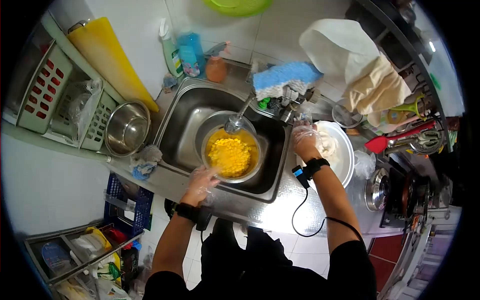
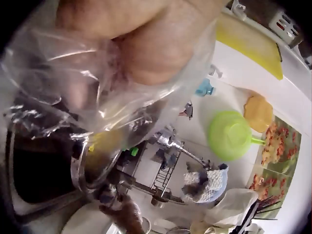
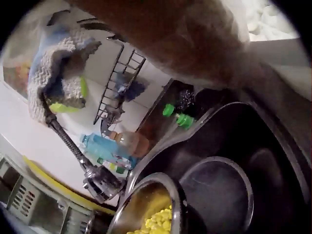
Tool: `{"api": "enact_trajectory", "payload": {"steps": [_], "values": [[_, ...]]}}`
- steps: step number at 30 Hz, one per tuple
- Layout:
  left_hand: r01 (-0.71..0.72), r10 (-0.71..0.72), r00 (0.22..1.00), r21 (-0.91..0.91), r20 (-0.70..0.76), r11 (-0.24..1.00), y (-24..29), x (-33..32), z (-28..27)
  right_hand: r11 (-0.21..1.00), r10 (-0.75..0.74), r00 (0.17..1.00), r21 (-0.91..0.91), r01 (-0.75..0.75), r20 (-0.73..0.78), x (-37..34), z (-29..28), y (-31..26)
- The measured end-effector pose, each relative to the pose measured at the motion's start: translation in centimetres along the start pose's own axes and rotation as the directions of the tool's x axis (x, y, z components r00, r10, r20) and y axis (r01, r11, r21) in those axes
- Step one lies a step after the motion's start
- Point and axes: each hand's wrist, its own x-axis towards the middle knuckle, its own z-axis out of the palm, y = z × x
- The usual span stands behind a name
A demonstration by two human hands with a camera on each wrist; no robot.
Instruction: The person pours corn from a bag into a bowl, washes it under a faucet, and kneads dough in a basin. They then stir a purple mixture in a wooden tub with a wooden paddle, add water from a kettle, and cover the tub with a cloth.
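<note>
In the head view a metal bowl (image 1: 256, 165) of yellow corn kernels (image 1: 230, 155) is at the sink, under the faucet head (image 1: 234, 124). My left hand (image 1: 201, 181), in a clear plastic glove, grips the bowl's near-left rim. The right wrist view shows this bowl tilted beside another round metal rim (image 3: 246, 195) in the sink. My right hand (image 1: 305, 139), also gloved in clear plastic, reaches past the sink's right edge, between the faucet fittings and a white basin (image 1: 348, 165) with pale contents. Its fingertips are partly hidden, and I cannot tell whether they hold anything.
A steel sink (image 1: 175, 135) surrounds the bowl. Spray bottles, including an orange one (image 1: 216, 69), stand behind it. An empty metal bowl (image 1: 127, 129) leans at the left. A blue-and-white cloth (image 1: 287, 77) hangs over the faucet. A lidded pot (image 1: 377, 189) stands at the right.
</note>
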Motion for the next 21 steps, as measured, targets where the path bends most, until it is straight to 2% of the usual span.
{"api": "enact_trajectory", "payload": {"steps": [1,2,3,4,6,7,8,9,10,11,12,13,14,15,16,19,21], "values": [[0.073,-0.081,0.997,-0.257,-0.02,0.964,-3.4,0.5,1.7,0.999,-0.034,0.995,-0.005,0.034,0.09,0.2,-0.6,0.1],[0.136,-0.143,0.99,-0.4,0.013,0.906,-3.6,0.8,1.8,0.971,-0.109,0.955,0.233,0.043,0.277,0.3,-6.3,1.8],[0.198,-0.205,0.978,-0.535,0.047,0.821,-3.7,1.1,1.8,0.89,-0.223,0.874,0.455,0.002,0.432,0.5,-11.6,3.2],[0.252,-0.266,0.961,-0.652,0.08,0.715,-3.9,1.5,1.8,0.883,-0.242,0.831,0.468,-0.026,0.501,1.0,-15.2,4.1],[0.216,-0.204,0.976,-0.518,0.081,0.827,-4.1,2.3,1.2,0.867,-0.27,0.735,0.489,-0.095,0.622,2.2,-19.6,5.2],[0.188,-0.171,0.982,-0.415,0.078,0.89,-4.6,2.7,0.9,0.844,-0.235,0.875,0.535,-0.031,0.422,1.6,-18.5,4.4],[0.154,-0.137,0.988,-0.307,0.075,0.939,-5.1,3.1,0.7,0.826,-0.186,0.962,0.562,0.044,0.198,0.1,-16.4,3.2],[0.13,-0.107,0.991,-0.394,0.079,0.91,-5.4,3.6,1.0,0.815,-0.125,0.991,0.566,0.124,-0.038,-1.1,-15.3,2.6],[0.087,-0.061,0.994,-0.321,0.091,0.943,-4.6,4.0,0.8,0.605,-0.124,0.984,0.776,0.177,-0.128,-1.1,-18.1,2.4],[0.039,-0.014,0.995,-0.248,0.103,0.968,-3.9,4.5,0.5,0.713,-0.223,0.946,0.622,0.323,-0.235,-1.9,-17.9,0.7],[-0.044,0.044,0.989,0.0,0.138,0.999,-1.1,5.0,-1.2,0.785,-0.317,0.886,0.43,0.445,-0.338,-2.8,-17.7,-1.0],[-0.138,0.093,0.978,0.248,0.184,0.959,0.3,5.4,-2.2,0.356,-0.167,0.961,0.896,0.267,-0.22,-1.7,-24.7,-1.1],[-0.019,0.009,0.982,0.05,0.191,0.999,-0.3,5.7,-1.8,0.346,-0.071,0.965,0.901,0.261,-0.252,-1.4,-25.7,-3.1],[0.108,-0.075,0.975,-0.149,0.211,0.983,-1.4,5.9,-1.0,0.352,-0.122,0.987,0.925,0.143,-0.106,-0.2,-26.9,-4.3],[0.23,-0.151,0.958,-0.338,0.244,0.913,-1.6,6.2,-0.6,0.365,-0.171,0.984,0.931,0.025,0.041,0.9,-27.8,-5.1],[0.392,-0.282,0.92,-0.662,0.272,0.638,-0.6,6.4,-0.5,0.466,-0.282,0.95,0.885,0.011,0.136,2.6,-25.2,-9.2],[0.511,-0.436,0.837,-0.758,0.332,0.405,0.0,6.9,-0.3,0.494,-0.234,0.969,0.868,0.047,0.081,3.4,-24.4,-10.1]]}}
